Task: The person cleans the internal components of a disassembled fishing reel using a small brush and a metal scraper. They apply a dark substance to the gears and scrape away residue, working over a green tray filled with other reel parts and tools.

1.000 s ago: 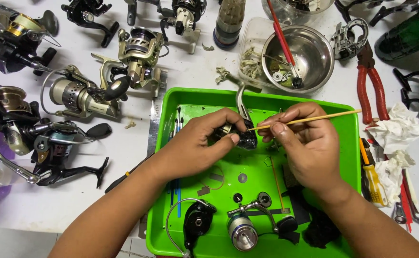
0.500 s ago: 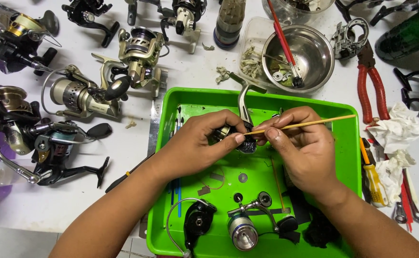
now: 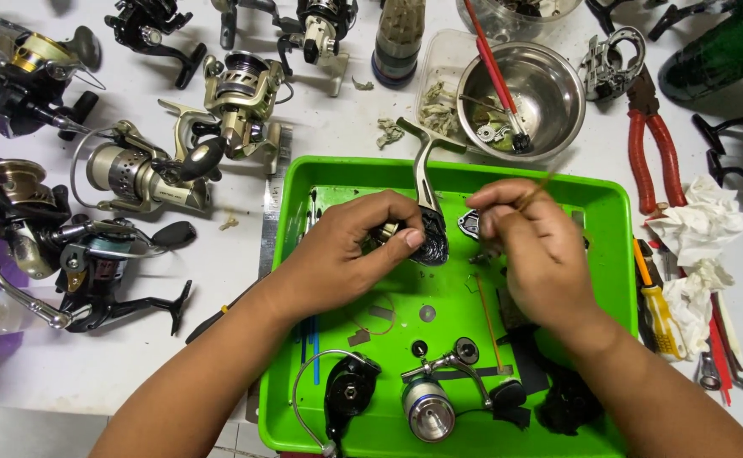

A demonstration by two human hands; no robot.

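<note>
While both hands work over the green tray (image 3: 593, 197) near the middle of the white table (image 3: 219, 356), the left hand (image 3: 356, 248) has its fingers curled tight around a black reel body (image 3: 433, 240), thumb pressed on its near side. From that body a silver crank handle (image 3: 423, 161) rises toward the far rim of the tray. Just to the right, the right hand (image 3: 531, 246) pinches a thin wooden stick (image 3: 543, 182) between thumb and fingertips, the stick blurred and angled up to the right; its tip is hidden behind the fingers, close beside the reel body.

Near the tray's front edge lie a blue-rimmed spool (image 3: 427, 410), a black side cover (image 3: 347, 392) with a wire bail, and other small dark parts. Far of the tray sits a steel bowl (image 3: 558, 93) with a red-handled brush (image 3: 492, 69) leaning in it. Red pliers (image 3: 653, 153) and crumpled white tissue (image 3: 700, 222) lie to the right, and a yellow-handled screwdriver (image 3: 659, 307) nearer. Several spinning reels (image 3: 142, 174) crowd the table on the left.
</note>
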